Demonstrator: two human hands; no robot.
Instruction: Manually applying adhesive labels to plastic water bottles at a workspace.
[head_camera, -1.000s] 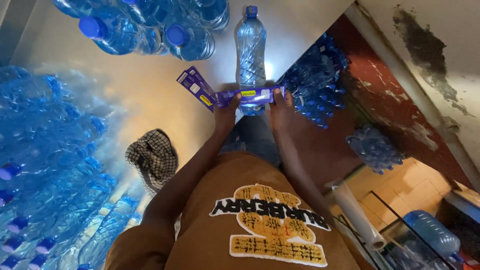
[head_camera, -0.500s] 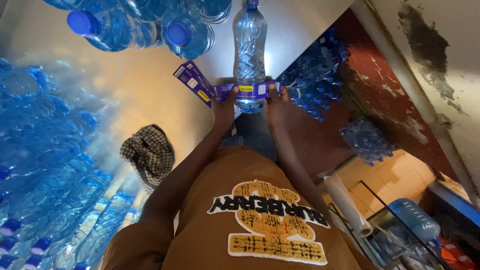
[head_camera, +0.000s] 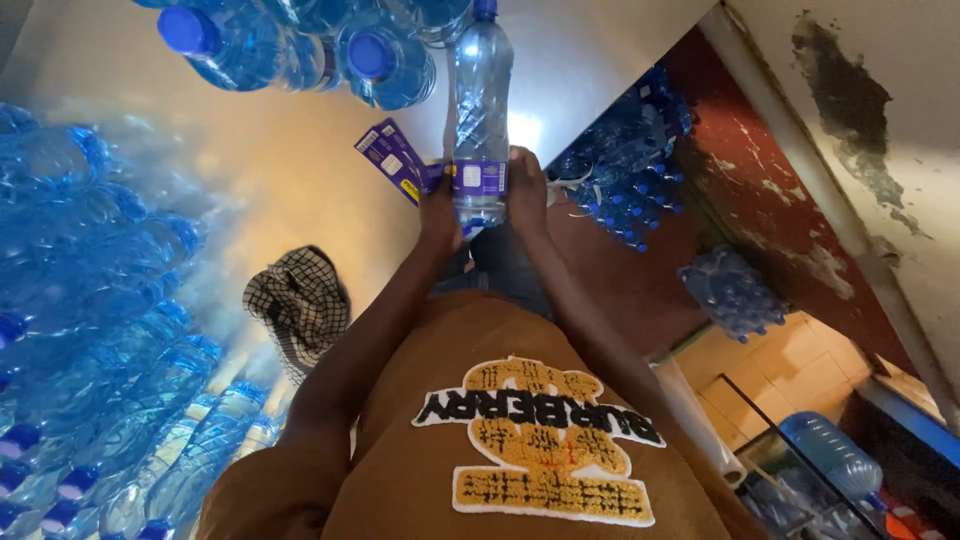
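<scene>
A pale metal table (head_camera: 300, 150) fills the upper left of the view, and a great bank of clear blue plastic bottles (head_camera: 90, 300) lies heaped along its left side, with a few more blue-capped bottles (head_camera: 300, 50) at the far end. Off the table's right edge, shrink-wrapped packs of bottles (head_camera: 630, 170) sit on the red floor. A checked cloth (head_camera: 300, 305) lies crumpled near the table's near edge. At the middle stands the single bottle (head_camera: 480, 110) being worked on, upright on the table, and a purple label (head_camera: 478, 178) already sits snug around its lower body (only the front face shows, so I cannot tell whether its ends meet behind). The left hand (head_camera: 438, 208) presses against the bottle's left side, fingers curled onto the label, and the right hand (head_camera: 527, 188) does the same on the right, fingers closed against the band. A short strip of spare purple labels (head_camera: 392, 160) fans out to the left, touching the left hand. By my judgement the wrapping is nearly done for this bottle, with smoothing or sealing left, while the heaped bottles appear bare.
</scene>
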